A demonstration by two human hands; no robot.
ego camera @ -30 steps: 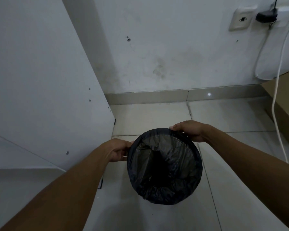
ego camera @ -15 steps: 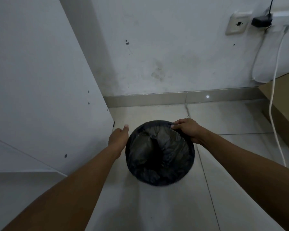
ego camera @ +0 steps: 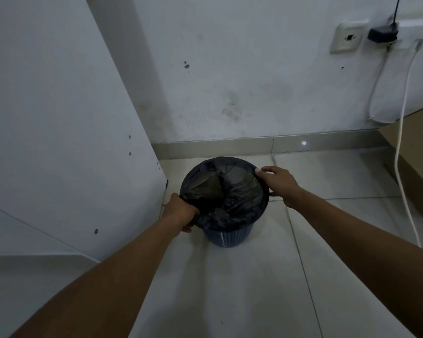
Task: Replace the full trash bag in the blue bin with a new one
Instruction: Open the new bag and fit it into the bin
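A small blue ribbed bin [ego camera: 226, 237] stands on the tiled floor near the wall. A black trash bag [ego camera: 224, 191] lines it, its edge folded over the rim and hanging down the outside. My left hand [ego camera: 181, 213] grips the bag's folded edge at the bin's near-left rim. My right hand [ego camera: 277, 182] holds the right rim, fingers stretched along the bag's edge and thumb below it. The inside of the bag is dark and crumpled; its contents are not visible.
A white cabinet panel [ego camera: 71, 132] stands close on the left. A brown cardboard box [ego camera: 415, 152] sits at the right, with a white cable [ego camera: 401, 167] hanging from a wall socket [ego camera: 347, 39] down to the floor. Bare tiles [ego camera: 242, 289] lie in front of the bin.
The bin has moved farther from me toward the wall and its blue side now shows. My left hand, off the rim half a second ago, now grips the bag's edge.
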